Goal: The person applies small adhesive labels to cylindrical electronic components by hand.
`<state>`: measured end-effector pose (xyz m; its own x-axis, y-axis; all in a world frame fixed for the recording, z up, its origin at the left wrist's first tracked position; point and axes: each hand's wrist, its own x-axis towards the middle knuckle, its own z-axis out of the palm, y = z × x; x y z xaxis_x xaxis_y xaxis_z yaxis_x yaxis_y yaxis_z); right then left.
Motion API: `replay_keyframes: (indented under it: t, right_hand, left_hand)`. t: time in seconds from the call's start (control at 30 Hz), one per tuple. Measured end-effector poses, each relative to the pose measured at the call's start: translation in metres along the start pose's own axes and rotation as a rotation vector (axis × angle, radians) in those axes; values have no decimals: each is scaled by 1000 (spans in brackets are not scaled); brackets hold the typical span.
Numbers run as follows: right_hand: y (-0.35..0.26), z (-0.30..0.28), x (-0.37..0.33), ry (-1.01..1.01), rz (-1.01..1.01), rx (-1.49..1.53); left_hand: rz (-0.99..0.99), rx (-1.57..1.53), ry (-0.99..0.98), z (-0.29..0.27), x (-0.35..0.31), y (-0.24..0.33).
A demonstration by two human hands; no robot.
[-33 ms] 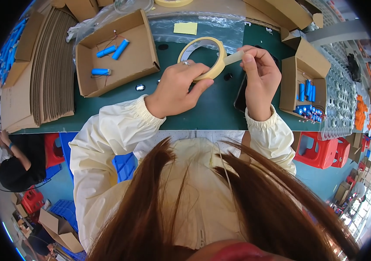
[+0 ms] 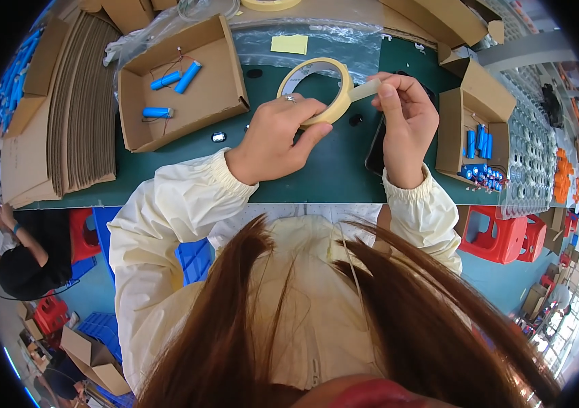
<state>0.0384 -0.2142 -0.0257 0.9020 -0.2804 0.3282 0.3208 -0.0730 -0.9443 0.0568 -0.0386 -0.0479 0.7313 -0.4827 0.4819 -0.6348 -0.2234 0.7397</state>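
My left hand [image 2: 279, 136] is closed around the near side of a pale yellow roll of tape [image 2: 344, 95], which stands tilted above the table. A short strip of tape [image 2: 365, 90] runs off the roll's right side. Its free end is pinched between the thumb and fingers of my right hand [image 2: 408, 119]. Partly hidden behind my right hand, a dark phone-like slab [image 2: 374, 153] lies on the table. To the left, an open cardboard box [image 2: 201, 102] holds a few blue cylindrical batteries [image 2: 187, 77] with thin wires.
A smaller box [image 2: 449, 129] at right holds several wired blue batteries [image 2: 485, 177], beside clear plastic trays [image 2: 531, 156]. Stacked cardboard sheets [image 2: 79, 109] stand at far left. On the green table [image 2: 289, 187] are a yellow note [image 2: 289, 44] and a small shiny dark object [image 2: 219, 137].
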Motion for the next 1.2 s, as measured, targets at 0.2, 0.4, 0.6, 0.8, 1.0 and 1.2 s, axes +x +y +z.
replay_keyframes:
  t: [0.2,0.4,0.6,0.8,1.0,1.2]
  right_hand:
    - [-5,-6,-1,-60,149,74]
    - [-6,-9,2,-21,144,144]
    - [-6,-10,0,-20,111,202]
    - [-9,-7,-5,-22,37,180]
    - [-10,-14,-1,99,-166,199]
    - [-8,-20,6,132,-101,236]
  left_hand:
    - [-12,-35,34,-4,0,0]
    - [-25,-49,21,-9,2,6]
    - [-58,-71,85,-8,4,5]
    - [-38,-46,137,-6,2,3]
    - [-132,-10,176,-7,2,-2]
    - [-140,-46,160,-7,1,-1]
